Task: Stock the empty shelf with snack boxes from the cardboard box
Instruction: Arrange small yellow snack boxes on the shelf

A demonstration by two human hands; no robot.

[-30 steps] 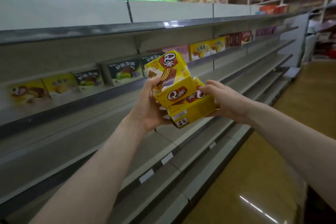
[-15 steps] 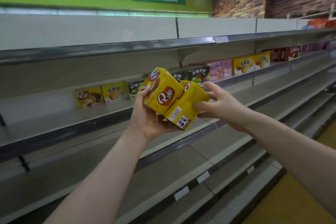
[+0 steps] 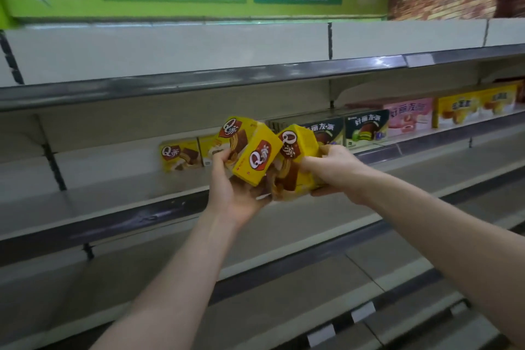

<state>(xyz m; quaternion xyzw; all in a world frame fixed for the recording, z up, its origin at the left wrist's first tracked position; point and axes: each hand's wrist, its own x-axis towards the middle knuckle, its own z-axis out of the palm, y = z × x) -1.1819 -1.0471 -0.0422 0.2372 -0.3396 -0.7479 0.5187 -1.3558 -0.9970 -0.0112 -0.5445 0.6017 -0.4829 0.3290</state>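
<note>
My left hand (image 3: 235, 199) grips one yellow cardboard snack box (image 3: 252, 150), my right hand (image 3: 332, 170) grips a second identical box (image 3: 298, 156), two in total.

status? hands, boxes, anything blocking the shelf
Left grip holds one yellow snack box. Right grip holds a second yellow box. Both in front of the shelf, not yet set down. Bare shelf space left of the shelved row; nothing blocking.

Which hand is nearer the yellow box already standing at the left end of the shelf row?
Left. The left hand is just right of and below the shelved yellow box; the right hand is farther right.
</note>
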